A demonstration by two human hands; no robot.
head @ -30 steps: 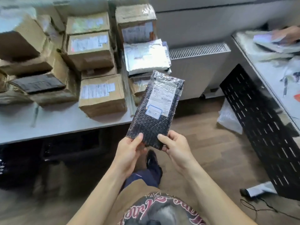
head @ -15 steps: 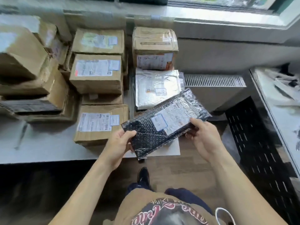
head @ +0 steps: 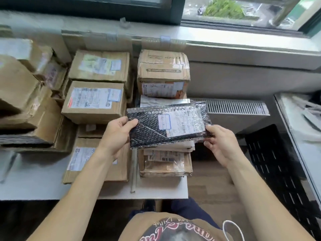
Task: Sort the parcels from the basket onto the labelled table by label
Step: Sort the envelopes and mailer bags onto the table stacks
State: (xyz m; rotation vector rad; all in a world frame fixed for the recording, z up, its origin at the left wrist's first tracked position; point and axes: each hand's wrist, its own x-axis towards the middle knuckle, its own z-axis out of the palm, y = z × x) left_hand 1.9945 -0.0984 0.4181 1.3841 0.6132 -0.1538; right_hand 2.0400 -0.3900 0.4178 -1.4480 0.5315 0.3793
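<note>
Parcel: above right stack, not set down.
Left hand, right hand: gripping its ends.
Table: many boxes placed (basket unseen).

Only one camera is here, worn on the person's head. It looks forward and steeply down over the table toward the window on the far side. It sits close in: both forearms run up from the near edge, and the left hand and right hand, gripping the black parcel, land about mid-frame. The wide lens bows the edges, and the boxes at far left look smeared, so its reach there is hard to judge.
</note>
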